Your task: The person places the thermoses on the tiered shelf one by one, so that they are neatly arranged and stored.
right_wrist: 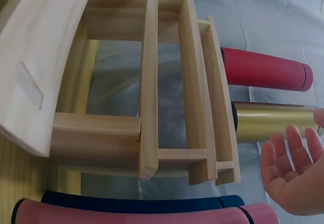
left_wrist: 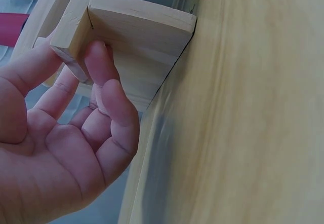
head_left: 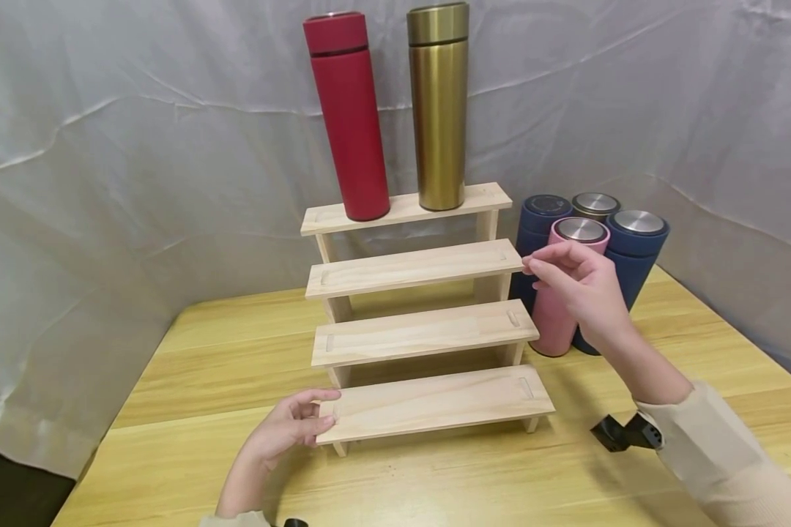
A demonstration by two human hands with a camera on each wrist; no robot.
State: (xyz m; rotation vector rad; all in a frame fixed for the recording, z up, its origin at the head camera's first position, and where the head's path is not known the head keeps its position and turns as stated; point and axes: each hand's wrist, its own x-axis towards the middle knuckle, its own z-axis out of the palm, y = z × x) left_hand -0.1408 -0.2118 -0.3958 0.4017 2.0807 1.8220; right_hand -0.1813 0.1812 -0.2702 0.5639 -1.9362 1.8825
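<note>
two hands flank the rack (head_left: 425, 334), four stepped shelves of pale wood. the left hand (head_left: 286, 429) pinches the left end of the rack's bottom shelf (head_left: 435, 404), finger and thumb narrow about the board, with fingers tucked beneath it in the left wrist view. the right hand (head_left: 585, 287) is at the rack's right side, by the end of the second shelf down (head_left: 415, 268); its fingers are loosely bent and hold nothing. from the head, its fingertips seem to meet that shelf's corner, but the right wrist view shows a gap, so i cannot tell whether they touch.

from this i judge the step in hand to be steadying or squaring the rack, with two bottles already on it. the next move probably calls for even, gentle handling at both sides, since a jolt could tip what stands on the rack's top.

on the rack's top shelf (head_left: 403, 208) stand the red bottle (head_left: 352, 132), to the left, and the gold bottle (head_left: 440, 124), to the right, well apart. just right of the rack, on the table (head_left: 217, 380), four more stand bunched: the pink bottle (head_left: 554, 326), two navy bottles (head_left: 636, 252) and a back bottle (head_left: 595, 203), mostly hidden below its lid. behind the rack hangs grey cloth (head_left: 171, 161).
</note>
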